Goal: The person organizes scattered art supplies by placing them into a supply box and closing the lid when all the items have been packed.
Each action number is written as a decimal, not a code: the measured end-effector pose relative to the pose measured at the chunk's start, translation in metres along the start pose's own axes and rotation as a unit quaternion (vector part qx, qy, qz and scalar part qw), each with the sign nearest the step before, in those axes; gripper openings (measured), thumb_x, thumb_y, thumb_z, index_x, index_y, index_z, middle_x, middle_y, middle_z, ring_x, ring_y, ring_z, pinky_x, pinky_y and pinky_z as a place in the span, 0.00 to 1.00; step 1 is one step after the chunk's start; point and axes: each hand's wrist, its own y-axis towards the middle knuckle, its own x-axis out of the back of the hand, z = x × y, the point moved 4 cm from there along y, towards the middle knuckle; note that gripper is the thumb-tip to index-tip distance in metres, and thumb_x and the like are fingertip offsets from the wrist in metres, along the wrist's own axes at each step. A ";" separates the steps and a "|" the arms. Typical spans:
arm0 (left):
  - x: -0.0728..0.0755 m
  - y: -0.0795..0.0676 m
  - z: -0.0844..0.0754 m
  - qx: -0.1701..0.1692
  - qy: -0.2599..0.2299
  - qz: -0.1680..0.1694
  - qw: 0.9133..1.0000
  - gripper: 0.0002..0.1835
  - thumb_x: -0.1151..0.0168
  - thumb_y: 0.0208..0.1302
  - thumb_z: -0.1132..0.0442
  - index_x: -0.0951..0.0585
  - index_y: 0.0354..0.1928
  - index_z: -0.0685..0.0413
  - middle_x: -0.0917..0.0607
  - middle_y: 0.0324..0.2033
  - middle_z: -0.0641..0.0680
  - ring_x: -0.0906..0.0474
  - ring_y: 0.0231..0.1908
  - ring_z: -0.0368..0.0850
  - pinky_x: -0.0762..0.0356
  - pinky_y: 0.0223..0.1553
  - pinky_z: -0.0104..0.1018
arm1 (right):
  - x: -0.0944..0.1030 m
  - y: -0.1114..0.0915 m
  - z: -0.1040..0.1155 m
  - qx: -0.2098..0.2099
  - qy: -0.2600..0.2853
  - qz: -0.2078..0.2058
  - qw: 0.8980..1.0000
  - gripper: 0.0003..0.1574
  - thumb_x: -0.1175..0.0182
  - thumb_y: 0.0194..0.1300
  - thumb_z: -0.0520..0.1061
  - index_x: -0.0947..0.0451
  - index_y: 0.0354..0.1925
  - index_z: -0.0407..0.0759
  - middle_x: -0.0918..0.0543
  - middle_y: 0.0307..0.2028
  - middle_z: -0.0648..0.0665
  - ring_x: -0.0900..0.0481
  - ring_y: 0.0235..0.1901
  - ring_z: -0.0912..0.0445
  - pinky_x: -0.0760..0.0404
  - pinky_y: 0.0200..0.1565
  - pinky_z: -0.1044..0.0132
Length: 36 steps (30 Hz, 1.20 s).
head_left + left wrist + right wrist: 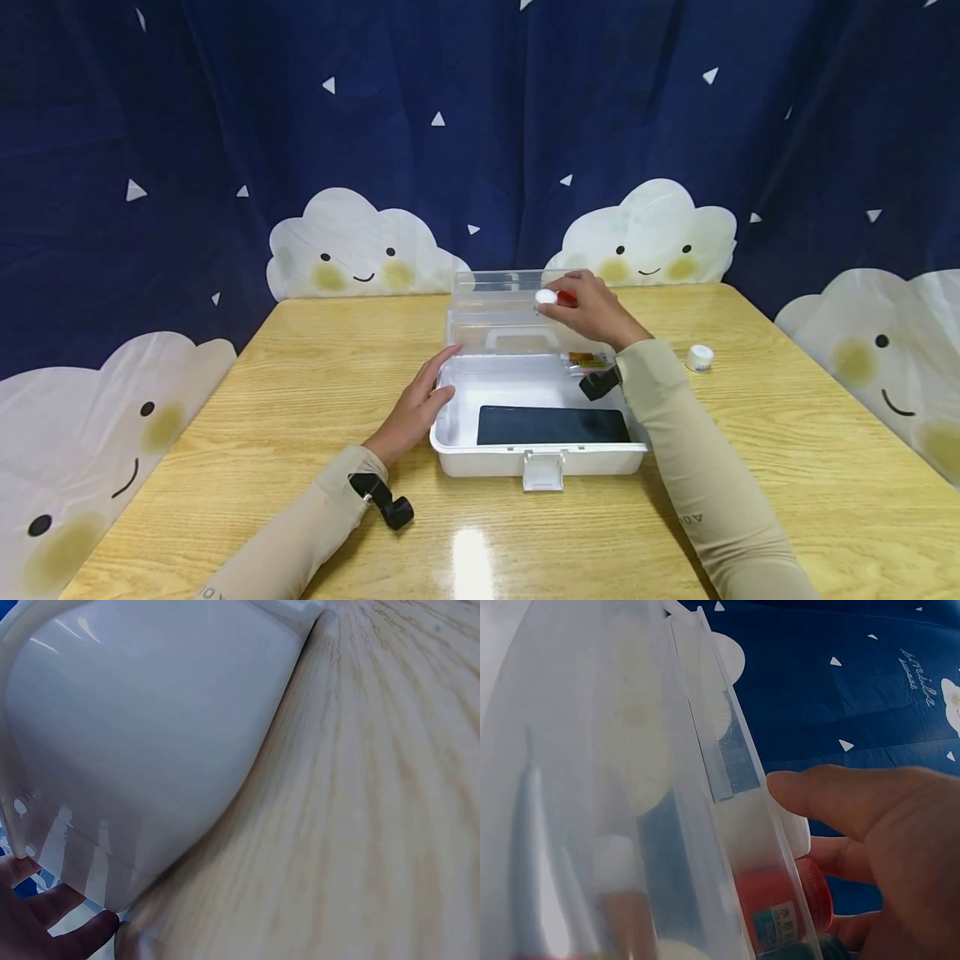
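Observation:
A white plastic storage box stands open, its clear lid raised at the back. My left hand rests on the box's left rim, fingers fairly straight and thumb over the edge; in the left wrist view its fingertips touch the box near a corner. Above the raised lid, my right hand pinches a small white jar. Beside that jar is a red jar with a label, seen partly through a clear plastic wall in the right wrist view. A green item shows below it.
Inside the box lie a dark flat panel and a small orange-and-yellow packet. Another small white jar stands on the wooden table to the right. Behind the table hangs a dark blue curtain with clouds.

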 end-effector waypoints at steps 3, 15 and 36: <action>0.001 0.000 0.000 0.003 -0.001 -0.001 1.000 0.29 0.57 0.66 0.69 0.45 0.68 0.44 0.45 0.66 0.47 0.48 0.65 0.49 0.46 0.61 0.53 | 0.000 0.000 0.000 -0.001 0.004 0.000 1.000 0.27 0.39 0.55 0.58 0.24 0.51 0.50 0.38 0.59 0.40 0.39 0.54 0.46 0.28 0.49 0.51; 0.000 -0.001 -0.001 0.003 -0.003 -0.001 1.000 0.29 0.57 0.66 0.68 0.45 0.68 0.44 0.44 0.66 0.47 0.47 0.65 0.53 0.45 0.60 0.54 | 0.002 0.000 0.000 0.022 0.010 -0.005 1.000 0.27 0.40 0.57 0.55 0.26 0.53 0.47 0.35 0.58 0.39 0.39 0.54 0.46 0.30 0.53 0.52; -0.001 0.000 0.001 -0.008 -0.001 0.001 1.000 0.29 0.57 0.66 0.68 0.46 0.68 0.46 0.45 0.66 0.48 0.50 0.66 0.46 0.48 0.62 0.51 | 0.023 0.000 -0.024 0.024 0.044 -0.006 0.999 0.29 0.41 0.57 0.59 0.26 0.53 0.46 0.32 0.57 0.43 0.40 0.59 0.49 0.39 0.58 0.49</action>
